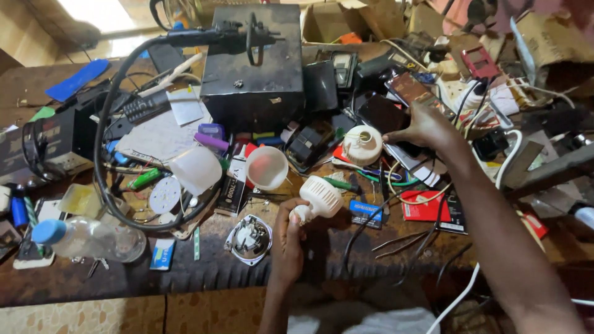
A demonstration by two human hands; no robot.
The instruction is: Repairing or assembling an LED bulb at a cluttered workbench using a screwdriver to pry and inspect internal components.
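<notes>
Holding the white bulb body (318, 198) tight in our left hand (289, 232), we stretch our right hand (421, 127), fingers spread, to the round white bulb base (362, 145) on the messy table (204, 269).

Dim bench; daylight glare top left; edges bowed, slightly soft.

one head-worn camera looks steeply down, close over the cluttered workbench (204, 272).

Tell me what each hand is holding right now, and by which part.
Left hand grips a white bulb housing by its narrow base end. Right hand holds nothing; its fingertips reach toward a white spool.
</notes>
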